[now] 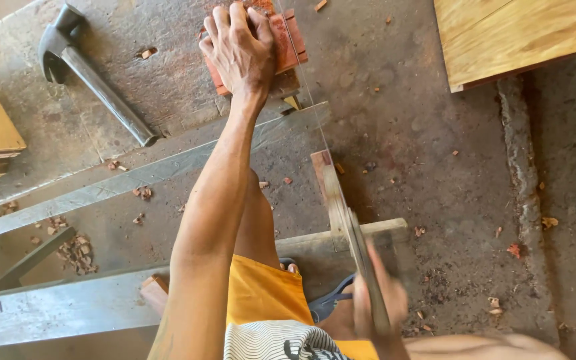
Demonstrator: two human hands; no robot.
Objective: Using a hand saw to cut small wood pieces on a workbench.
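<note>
Fingers of our left hand [241,50] lie spread and flat, palm down on a reddish wood block [287,40] on the workbench [168,87], pressing w/o gripping. Our right hand [378,303], blurred, is closed around the handle of a hand saw [345,213], whose thin blade runs up to the block's right side. Hammer [91,73] lies well apart, left on the bench. Wood chips [75,250] lie scattered below.
</note>
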